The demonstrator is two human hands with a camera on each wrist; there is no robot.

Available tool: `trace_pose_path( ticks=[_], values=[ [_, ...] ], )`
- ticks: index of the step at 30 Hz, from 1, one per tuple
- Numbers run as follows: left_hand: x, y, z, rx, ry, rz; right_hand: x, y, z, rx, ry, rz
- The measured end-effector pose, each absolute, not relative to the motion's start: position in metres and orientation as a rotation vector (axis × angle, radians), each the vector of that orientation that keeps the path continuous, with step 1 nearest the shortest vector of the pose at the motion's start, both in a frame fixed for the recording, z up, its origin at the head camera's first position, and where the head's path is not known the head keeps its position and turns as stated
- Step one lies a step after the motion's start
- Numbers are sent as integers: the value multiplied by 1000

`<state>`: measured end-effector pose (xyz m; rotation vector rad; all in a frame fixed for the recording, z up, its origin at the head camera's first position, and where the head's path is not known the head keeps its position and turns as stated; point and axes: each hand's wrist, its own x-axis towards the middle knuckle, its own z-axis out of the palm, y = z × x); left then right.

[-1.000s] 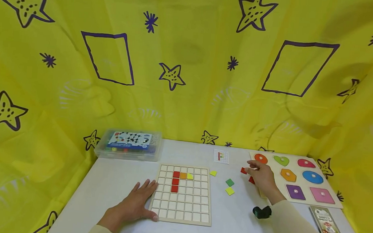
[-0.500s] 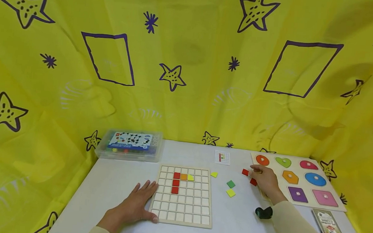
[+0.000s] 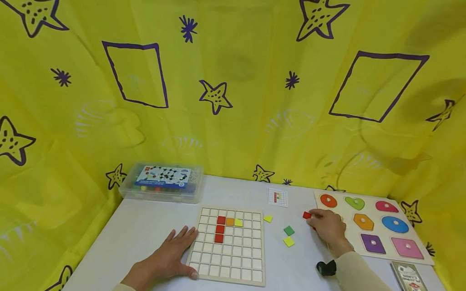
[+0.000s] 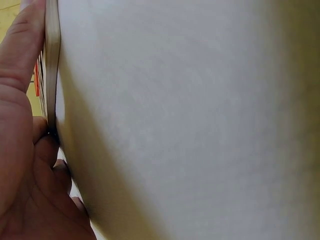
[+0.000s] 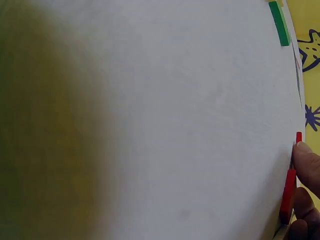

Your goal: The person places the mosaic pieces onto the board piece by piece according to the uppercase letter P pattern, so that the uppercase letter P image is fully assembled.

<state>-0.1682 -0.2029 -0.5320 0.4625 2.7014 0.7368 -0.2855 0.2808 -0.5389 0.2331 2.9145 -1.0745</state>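
Note:
A wooden grid board [image 3: 226,280] lies on the table, with a column of red square tiles [image 3: 220,229], an orange tile [image 3: 230,221] and a yellow tile [image 3: 238,222] set in it. My left hand [image 3: 168,254] rests spread along the board's left side, thumb by its near corner; the left wrist view shows those fingers against the board's edge [image 4: 52,65]. Right of the board, my right hand [image 3: 328,227] pinches a loose red tile [image 3: 307,215] between thumb and forefinger. A second red tile [image 5: 288,196] lies under that hand, mostly hidden in the head view.
Loose yellow [image 3: 289,242] and green [image 3: 289,231] tiles lie between board and right hand. A pattern card [image 3: 278,197] sits behind them. At the right are a knobbed shape puzzle [image 3: 382,230] and a small card box [image 3: 412,283]; a clear plastic case [image 3: 162,183] stands at back left.
My right hand has come down to the farther red tile, its thumb and forefinger now at the tile's edge, and covers more of the nearer one. The left hand has stayed in place.

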Motion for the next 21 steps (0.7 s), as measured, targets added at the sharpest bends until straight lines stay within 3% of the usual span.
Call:
trace_pose_path(
  ticks=[21],
  values=[
    [-167, -205, -531, 512, 2720, 750, -280, 266, -536, -27, 2893, -1177]
  ],
)
